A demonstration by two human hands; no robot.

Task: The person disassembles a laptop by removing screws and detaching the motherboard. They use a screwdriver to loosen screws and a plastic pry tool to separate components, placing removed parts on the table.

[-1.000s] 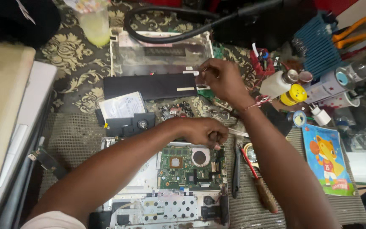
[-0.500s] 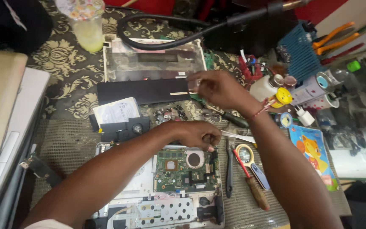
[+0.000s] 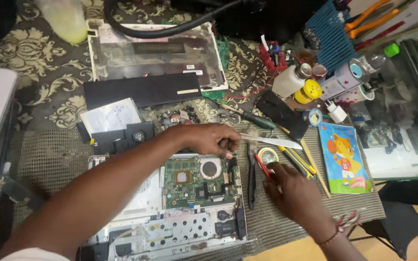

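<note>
The left hand (image 3: 209, 139) rests at the top edge of the green circuit board (image 3: 197, 181), its grip narrow, fingers curled down toward the board's upper right corner beside the round fan opening (image 3: 210, 168); whether anything small sits between the fingertips cannot be told. The right hand (image 3: 293, 191) lies on the mesh mat (image 3: 286, 227) to the right of the board, its fingers closing on a red-handled tool (image 3: 264, 168) that lies across a small round tin (image 3: 268, 155). The board sits inside an opened white laptop base (image 3: 170, 227), low in the middle of the bench (image 3: 39, 96). Between the two hands lie dark pliers (image 3: 251, 179); just above them a pair of metal tweezers (image 3: 272, 140) points right, with a green-handled screwdriver (image 3: 255, 119) beyond. Farther up lie a black keyboard strip (image 3: 141, 89) and a white laptop cover (image 3: 156, 53). On the right are a cartoon booklet (image 3: 344, 157), a white bottle (image 3: 291, 79) and a yellow-capped container (image 3: 309, 90).
</note>
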